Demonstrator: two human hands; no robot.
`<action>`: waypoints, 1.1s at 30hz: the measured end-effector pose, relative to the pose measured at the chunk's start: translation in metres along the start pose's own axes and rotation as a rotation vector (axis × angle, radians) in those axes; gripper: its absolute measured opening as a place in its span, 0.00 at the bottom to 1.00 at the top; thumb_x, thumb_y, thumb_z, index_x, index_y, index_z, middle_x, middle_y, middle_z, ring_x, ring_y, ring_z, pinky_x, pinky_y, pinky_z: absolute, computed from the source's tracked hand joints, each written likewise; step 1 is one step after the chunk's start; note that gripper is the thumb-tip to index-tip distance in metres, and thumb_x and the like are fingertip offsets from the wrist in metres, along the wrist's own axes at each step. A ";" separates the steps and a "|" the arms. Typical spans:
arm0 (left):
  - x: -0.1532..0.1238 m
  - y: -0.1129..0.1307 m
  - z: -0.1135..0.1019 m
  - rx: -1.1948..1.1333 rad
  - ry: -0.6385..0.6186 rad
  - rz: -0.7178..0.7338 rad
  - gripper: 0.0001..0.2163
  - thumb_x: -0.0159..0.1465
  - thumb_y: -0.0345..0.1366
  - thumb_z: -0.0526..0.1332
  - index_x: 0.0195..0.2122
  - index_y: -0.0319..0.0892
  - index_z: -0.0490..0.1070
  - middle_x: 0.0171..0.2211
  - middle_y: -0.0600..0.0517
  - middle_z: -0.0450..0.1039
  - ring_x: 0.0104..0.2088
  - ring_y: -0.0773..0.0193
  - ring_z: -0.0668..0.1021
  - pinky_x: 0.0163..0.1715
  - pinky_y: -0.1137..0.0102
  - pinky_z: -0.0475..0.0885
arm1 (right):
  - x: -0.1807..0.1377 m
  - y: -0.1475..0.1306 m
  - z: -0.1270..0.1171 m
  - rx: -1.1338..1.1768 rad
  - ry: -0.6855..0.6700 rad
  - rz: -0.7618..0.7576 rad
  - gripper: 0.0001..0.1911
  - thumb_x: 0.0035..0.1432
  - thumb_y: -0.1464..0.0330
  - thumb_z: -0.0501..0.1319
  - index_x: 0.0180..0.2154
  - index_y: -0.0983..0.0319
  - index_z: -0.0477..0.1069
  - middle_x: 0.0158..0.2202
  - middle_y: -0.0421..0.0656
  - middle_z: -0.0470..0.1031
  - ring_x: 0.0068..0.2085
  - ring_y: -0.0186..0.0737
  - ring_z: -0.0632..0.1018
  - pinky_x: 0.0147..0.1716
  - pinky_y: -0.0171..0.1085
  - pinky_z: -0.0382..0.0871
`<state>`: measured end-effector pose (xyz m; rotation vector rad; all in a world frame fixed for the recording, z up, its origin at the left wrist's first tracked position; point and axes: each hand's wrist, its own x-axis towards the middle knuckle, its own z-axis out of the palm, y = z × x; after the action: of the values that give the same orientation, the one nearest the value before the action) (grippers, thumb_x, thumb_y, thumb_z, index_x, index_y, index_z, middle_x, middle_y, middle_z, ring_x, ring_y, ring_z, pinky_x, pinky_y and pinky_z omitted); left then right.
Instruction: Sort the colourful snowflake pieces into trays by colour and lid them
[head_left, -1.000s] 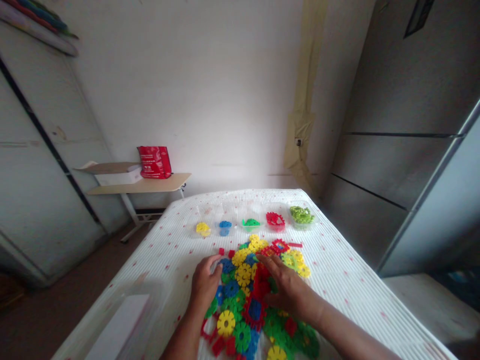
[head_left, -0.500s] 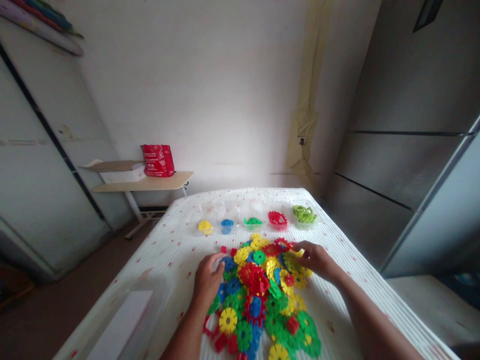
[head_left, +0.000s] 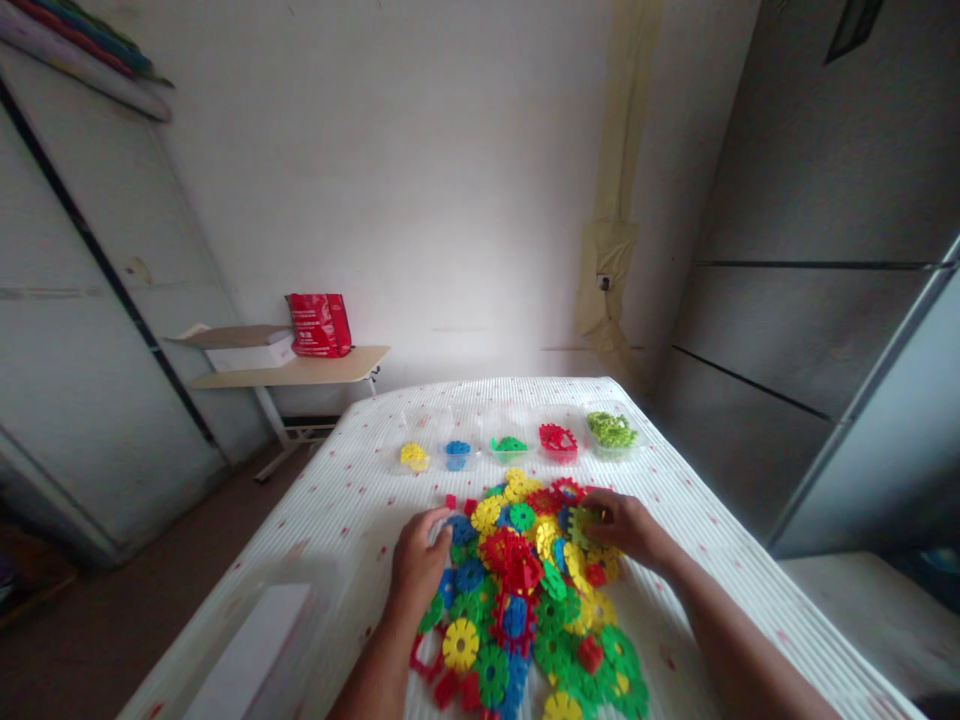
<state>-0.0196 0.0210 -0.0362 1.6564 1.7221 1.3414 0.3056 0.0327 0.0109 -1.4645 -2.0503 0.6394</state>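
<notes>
A heap of plastic building pieces (head_left: 514, 560) in red, yellow, green and blue lies on the table, many of them notched discs. At the heap's upper right, my right hand (head_left: 622, 525) pinches a light green toothed piece (head_left: 581, 528), its fingertips partly hiding it. My left hand (head_left: 420, 555) rests at the heap's left edge beside a blue disc (head_left: 459, 530), thumb and fingers apart, with nothing seen in it. A yellow disc (head_left: 460, 645) lies nearer the front, and a red toothed piece (head_left: 511, 560) sits on top in the middle.
Behind the heap stand clear tubs holding yellow pieces (head_left: 413, 458), blue pieces (head_left: 457, 455), green pieces (head_left: 509, 446), red pieces (head_left: 558, 440) and light green pieces (head_left: 611, 430). A white box (head_left: 251, 650) lies at the front left. A side table (head_left: 300, 372) carries a red bag (head_left: 320, 325).
My right hand has closed its fingers on the light green toothed piece, which now stands more tilted up from the heap. My left hand stays in place. The view has shifted slightly.
</notes>
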 end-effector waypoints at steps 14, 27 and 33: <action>0.001 -0.002 0.000 0.013 -0.003 0.003 0.13 0.53 0.37 0.56 0.37 0.41 0.74 0.39 0.46 0.77 0.42 0.56 0.76 0.48 0.59 0.68 | -0.001 -0.007 -0.004 0.517 -0.011 0.169 0.14 0.44 0.59 0.62 0.29 0.63 0.67 0.18 0.33 0.62 0.18 0.28 0.63 0.16 0.30 0.56; 0.002 0.001 0.000 0.008 0.009 -0.011 0.13 0.52 0.38 0.56 0.37 0.41 0.74 0.38 0.46 0.77 0.42 0.56 0.77 0.47 0.60 0.69 | 0.026 0.029 -0.062 0.300 0.578 0.207 0.16 0.48 0.57 0.56 0.32 0.64 0.67 0.27 0.45 0.75 0.27 0.38 0.77 0.27 0.36 0.71; 0.002 0.000 -0.001 0.007 0.012 -0.001 0.13 0.52 0.39 0.56 0.36 0.41 0.75 0.38 0.46 0.77 0.41 0.56 0.76 0.47 0.60 0.69 | 0.059 0.038 -0.089 -0.219 0.622 0.251 0.10 0.51 0.66 0.55 0.33 0.62 0.72 0.32 0.46 0.77 0.32 0.40 0.76 0.30 0.34 0.64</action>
<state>-0.0204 0.0223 -0.0352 1.6546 1.7365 1.3492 0.3750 0.1067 0.0615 -1.7844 -1.4961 0.0215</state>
